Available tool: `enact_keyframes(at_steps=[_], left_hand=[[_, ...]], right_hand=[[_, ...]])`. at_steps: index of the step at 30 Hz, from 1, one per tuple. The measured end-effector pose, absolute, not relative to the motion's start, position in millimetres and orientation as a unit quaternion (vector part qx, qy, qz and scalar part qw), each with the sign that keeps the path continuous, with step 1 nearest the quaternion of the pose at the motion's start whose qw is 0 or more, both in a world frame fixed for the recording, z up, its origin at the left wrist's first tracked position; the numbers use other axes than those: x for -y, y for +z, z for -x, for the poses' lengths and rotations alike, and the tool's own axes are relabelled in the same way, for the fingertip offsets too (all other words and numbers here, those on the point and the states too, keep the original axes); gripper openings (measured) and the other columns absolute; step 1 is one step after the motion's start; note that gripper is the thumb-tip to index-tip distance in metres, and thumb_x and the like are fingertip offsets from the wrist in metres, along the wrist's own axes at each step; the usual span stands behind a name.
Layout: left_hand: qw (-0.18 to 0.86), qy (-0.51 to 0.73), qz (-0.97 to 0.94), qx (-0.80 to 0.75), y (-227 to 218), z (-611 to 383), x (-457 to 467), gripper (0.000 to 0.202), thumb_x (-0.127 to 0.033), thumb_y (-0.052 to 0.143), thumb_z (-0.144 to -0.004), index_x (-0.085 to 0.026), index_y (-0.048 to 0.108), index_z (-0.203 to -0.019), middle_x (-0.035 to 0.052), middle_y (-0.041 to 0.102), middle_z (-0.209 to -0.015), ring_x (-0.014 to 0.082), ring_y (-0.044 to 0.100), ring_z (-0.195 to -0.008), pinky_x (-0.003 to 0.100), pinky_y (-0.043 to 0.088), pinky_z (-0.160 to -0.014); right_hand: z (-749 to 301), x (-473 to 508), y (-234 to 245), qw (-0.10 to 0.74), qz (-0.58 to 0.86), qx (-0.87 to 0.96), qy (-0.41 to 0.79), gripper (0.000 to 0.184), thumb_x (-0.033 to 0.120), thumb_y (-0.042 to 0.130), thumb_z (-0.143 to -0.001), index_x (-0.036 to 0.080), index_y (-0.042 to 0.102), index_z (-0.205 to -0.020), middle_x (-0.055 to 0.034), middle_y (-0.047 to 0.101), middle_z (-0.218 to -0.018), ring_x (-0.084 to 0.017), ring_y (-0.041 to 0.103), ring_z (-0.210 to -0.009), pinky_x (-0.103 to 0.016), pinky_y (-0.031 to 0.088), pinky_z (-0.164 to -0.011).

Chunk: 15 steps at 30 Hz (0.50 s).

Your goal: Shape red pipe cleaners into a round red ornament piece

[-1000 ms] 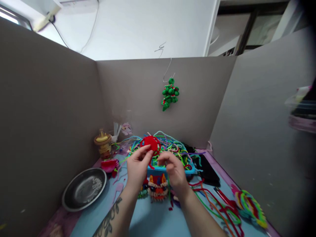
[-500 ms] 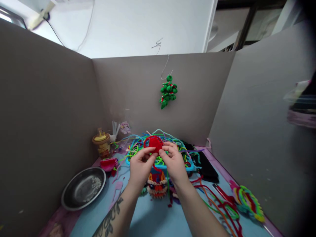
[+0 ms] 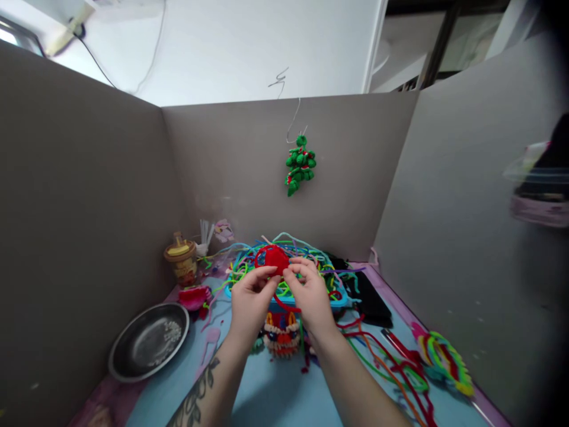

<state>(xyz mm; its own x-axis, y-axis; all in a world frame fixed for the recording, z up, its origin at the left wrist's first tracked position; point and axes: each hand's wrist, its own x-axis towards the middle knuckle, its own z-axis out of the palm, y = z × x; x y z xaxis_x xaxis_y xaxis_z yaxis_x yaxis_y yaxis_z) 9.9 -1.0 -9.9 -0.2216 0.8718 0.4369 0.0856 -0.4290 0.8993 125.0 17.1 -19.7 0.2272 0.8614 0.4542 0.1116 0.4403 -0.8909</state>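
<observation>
Between my two hands, above the blue basket, is a small rounded red yarn piece point(image 3: 276, 258) with a loose red strand looping off its left side and another hanging below. My left hand point(image 3: 254, 295) pinches its lower left edge between thumb and fingers. From the right, my right hand point(image 3: 311, 293) grips the lower right edge, thumb close to the other thumb. Behind them the blue basket point(image 3: 335, 303) is heaped with tangled coloured strands point(image 3: 249, 261). Below the hands stands a red, orange and cream woven item point(image 3: 282, 338), partly covered by my wrists.
A metal bowl point(image 3: 149, 341) with small pale bits stands left, near a brown lidded cup point(image 3: 182, 261) and a pink item point(image 3: 194, 296). Right lie a black flat object point(image 3: 371, 301), loose red strands point(image 3: 406, 376) and a multicoloured ring point(image 3: 447, 362). A green ornament point(image 3: 301, 165) hangs against the grey partition point(image 3: 222, 160).
The view has shifted slightly. Both hands keep hold of the red yarn piece; its loose loop on the left shows wider, and the strand below has swung to the right.
</observation>
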Motion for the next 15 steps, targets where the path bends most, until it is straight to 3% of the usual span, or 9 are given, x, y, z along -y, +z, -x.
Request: enact_keyframes(at_steps=[7,12,15], left_hand=[[0.371,0.634,-0.542,-0.409,-6.8,-7.0,-1.9,0.019,-0.023,0.072,-0.064,-0.015,0.070,-0.081,0.0018,0.068,-0.069,0.0107,0.057,-0.058,0.021,0.046,-0.057],[0.394,0.655,-0.501,-0.406,-1.2,-1.9,-0.6,0.026,-0.032,0.067,-0.071,-0.014,0.071,-0.090,-0.0003,0.064,-0.059,0.0088,0.052,-0.049,0.020,0.042,-0.050],[0.399,0.669,-0.480,-0.403,-1.2,0.8,-1.7,0.030,-0.033,0.066,-0.072,-0.014,0.069,-0.096,-0.0008,0.063,-0.057,0.0088,0.052,-0.049,0.020,0.042,-0.050]], right_hand=[[-127.7,-24.4,-23.7,0.630,0.354,0.541,0.430,0.019,0.034,0.059,-0.075,0.019,0.064,-0.064,-0.0082,0.053,-0.117,-0.023,0.045,-0.116,-0.035,0.036,-0.096],[-128.9,-24.2,-25.1,0.667,0.369,0.525,0.379,0.010,0.026,0.059,-0.073,0.020,0.064,-0.080,-0.0074,0.049,-0.125,-0.023,0.043,-0.119,-0.038,0.034,-0.098],[-127.3,-18.1,-21.2,0.684,0.365,0.555,0.303,0.024,0.016,0.060,-0.067,0.022,0.059,-0.090,-0.0063,0.049,-0.123,-0.023,0.043,-0.119,-0.042,0.031,-0.101]])
